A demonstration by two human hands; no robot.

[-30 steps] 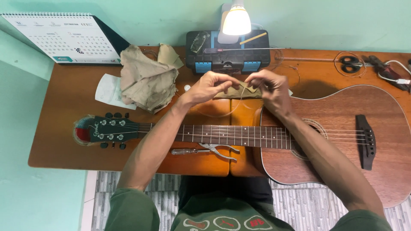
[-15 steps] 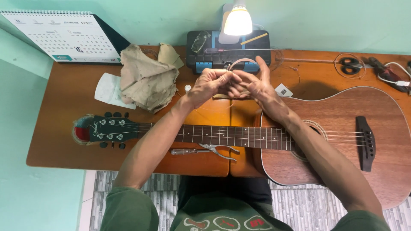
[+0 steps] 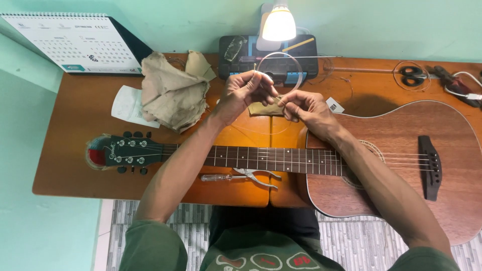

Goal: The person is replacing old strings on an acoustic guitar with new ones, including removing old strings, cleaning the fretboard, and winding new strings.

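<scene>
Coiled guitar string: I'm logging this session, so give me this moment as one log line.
left hand: pinches coiled string | right hand: pinches string end | guitar: flat on table | pliers: beside neck

I see a thin coil of string [image 3: 279, 70], wiry and faintly shiny, pinched by my left hand [image 3: 244, 93] and right hand [image 3: 304, 108]. The guitar [image 3: 401, 160] body is reddish wood with a satin sheen; its bridge [image 3: 431, 167] looks dark and matt. The table [image 3: 70, 150] is smooth, glossy orange-brown wood. The cloth [image 3: 170, 93] is rough, crumpled beige fabric over white paper [image 3: 125, 103]. The pliers [image 3: 258, 176] are bare, bright metal.
</scene>
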